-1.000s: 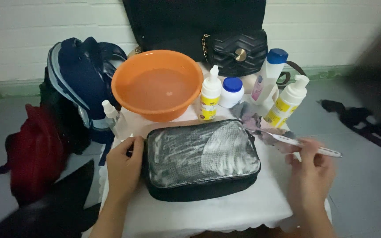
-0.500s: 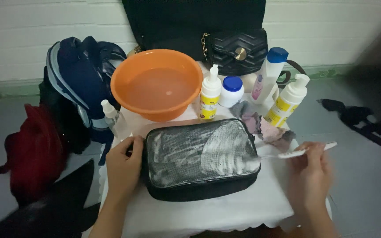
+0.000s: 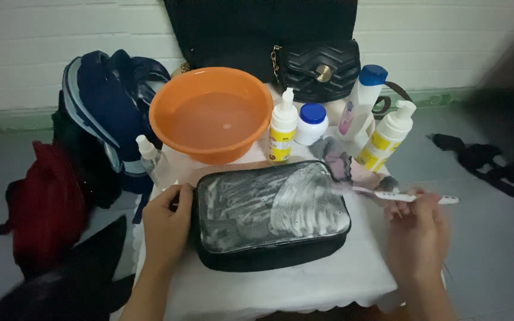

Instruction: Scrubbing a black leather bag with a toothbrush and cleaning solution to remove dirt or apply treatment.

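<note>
At the centre of the frame a black pouch, its mesh top smeared with white foam, lies on the white-covered bench. The left hand presses against its left end, fingers curled on the edge. The right hand, lower right, pinches a white toothbrush (bristle end blurred) at the pouch's right edge. An orange basin stands behind.

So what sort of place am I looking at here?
Probably a plain room at home, set up for hand-cleaning bags: a small white-covered table against a white tiled wall, with an orange basin, pump bottles and a foam-covered black pouch.
</note>
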